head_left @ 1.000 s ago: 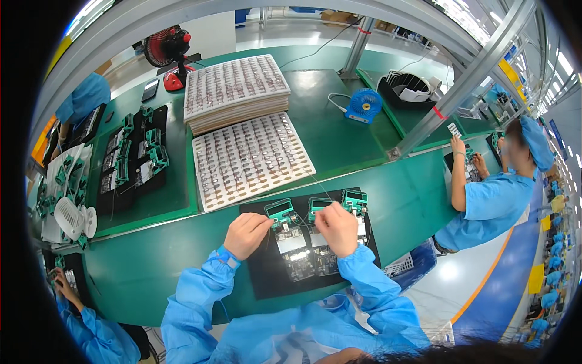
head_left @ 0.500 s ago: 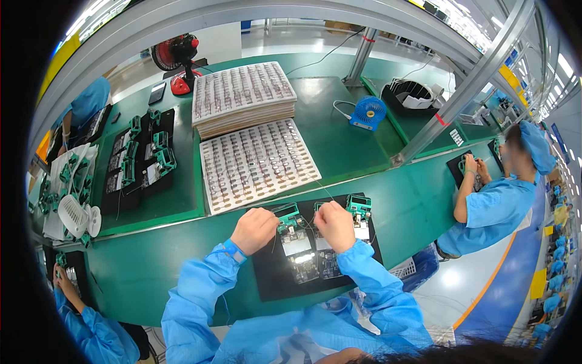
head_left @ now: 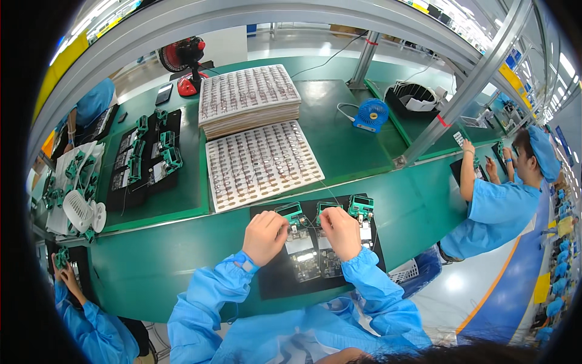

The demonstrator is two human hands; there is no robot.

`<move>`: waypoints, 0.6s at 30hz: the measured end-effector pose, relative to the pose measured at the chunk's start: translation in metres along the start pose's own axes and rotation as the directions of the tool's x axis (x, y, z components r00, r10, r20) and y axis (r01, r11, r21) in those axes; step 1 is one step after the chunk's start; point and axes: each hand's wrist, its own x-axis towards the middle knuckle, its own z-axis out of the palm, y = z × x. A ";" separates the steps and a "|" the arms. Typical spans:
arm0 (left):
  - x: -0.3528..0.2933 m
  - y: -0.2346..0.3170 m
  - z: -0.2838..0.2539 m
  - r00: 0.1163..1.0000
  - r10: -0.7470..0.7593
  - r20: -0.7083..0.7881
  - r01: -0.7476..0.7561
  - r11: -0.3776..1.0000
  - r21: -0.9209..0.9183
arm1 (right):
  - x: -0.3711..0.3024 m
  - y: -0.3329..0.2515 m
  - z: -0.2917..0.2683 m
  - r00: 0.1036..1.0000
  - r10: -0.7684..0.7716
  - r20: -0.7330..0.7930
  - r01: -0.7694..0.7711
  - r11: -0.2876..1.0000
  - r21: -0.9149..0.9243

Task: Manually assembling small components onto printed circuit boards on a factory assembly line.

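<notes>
Three green-framed assemblies with circuit boards lie on a black mat (head_left: 276,285): a left one (head_left: 292,210), a middle one (head_left: 327,206) partly behind my right hand, and a right one (head_left: 362,207). My left hand (head_left: 265,238) is closed in a pinch beside the left assembly. My right hand (head_left: 341,233) pinches in front of the middle assembly. What the fingertips hold is too small to make out. Thin dark wires (head_left: 311,222) show between the hands. Below lie clear-edged circuit boards (head_left: 304,266).
Beyond the mat lies a white tray (head_left: 265,162) of small round parts, near a stack of similar trays (head_left: 248,94). A blue fan (head_left: 370,114) stands right of them. More green assemblies (head_left: 138,151) lie at left. A co-worker (head_left: 503,200) sits at right, another (head_left: 91,321) at lower left.
My left hand has moved slightly right, closer to my right hand, and turned. My right hand has shifted a little to the right. The whole view has shifted slightly.
</notes>
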 end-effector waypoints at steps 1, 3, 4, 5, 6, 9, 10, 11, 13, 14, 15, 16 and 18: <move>-0.001 0.000 0.000 1.000 0.001 -0.001 -0.001 1.000 0.002 | -0.001 0.003 0.002 1.000 0.010 0.004 -0.009 0.998 -0.069; -0.002 0.001 0.001 1.000 0.006 -0.002 -0.006 1.000 0.019 | -0.004 0.009 0.008 0.999 0.000 0.047 0.005 0.994 -0.106; -0.002 0.001 0.002 1.000 0.007 -0.001 -0.007 1.000 0.018 | -0.004 0.010 0.008 0.996 -0.005 0.093 0.019 0.989 -0.144; -0.002 0.001 0.004 1.000 0.011 -0.004 -0.011 1.000 0.012 | -0.004 0.009 0.009 0.996 -0.003 0.091 0.016 0.989 -0.146; -0.001 0.002 0.005 1.000 0.016 -0.007 -0.016 1.000 0.005 | -0.003 0.008 0.011 0.990 0.019 0.141 0.012 0.976 -0.219; 0.002 0.005 0.006 1.000 0.030 0.008 -0.029 0.999 -0.022 | 0.005 0.003 0.018 0.971 0.088 0.220 -0.006 0.937 -0.349; 0.002 0.005 0.007 0.999 0.033 0.012 -0.033 0.999 -0.027 | 0.009 0.001 0.019 0.959 0.122 0.255 -0.010 0.915 -0.402; 0.001 0.005 0.008 0.999 0.039 0.008 -0.038 0.999 -0.030 | 0.014 -0.001 0.019 0.964 0.100 0.248 0.006 0.919 -0.393; 0.001 0.005 0.010 0.999 0.047 0.009 -0.046 0.998 -0.040 | 0.025 -0.001 0.018 0.953 0.101 0.285 0.024 0.914 -0.404; 0.001 0.005 0.011 0.999 0.038 0.015 -0.037 0.998 -0.046 | 0.030 -0.002 0.016 0.941 0.096 0.324 0.049 0.910 -0.411; 0.001 0.006 0.011 0.999 0.029 0.021 -0.028 0.998 -0.051 | 0.033 -0.005 0.013 0.952 0.064 0.301 0.059 0.921 -0.384; 0.001 0.006 0.012 0.999 0.033 0.026 -0.032 0.998 -0.057 | 0.034 -0.005 0.014 0.952 0.071 0.298 0.053 0.920 -0.387; 0.002 0.007 0.013 0.999 0.036 0.023 -0.035 0.997 -0.062 | 0.035 -0.003 0.018 0.955 0.092 0.282 0.038 0.905 -0.424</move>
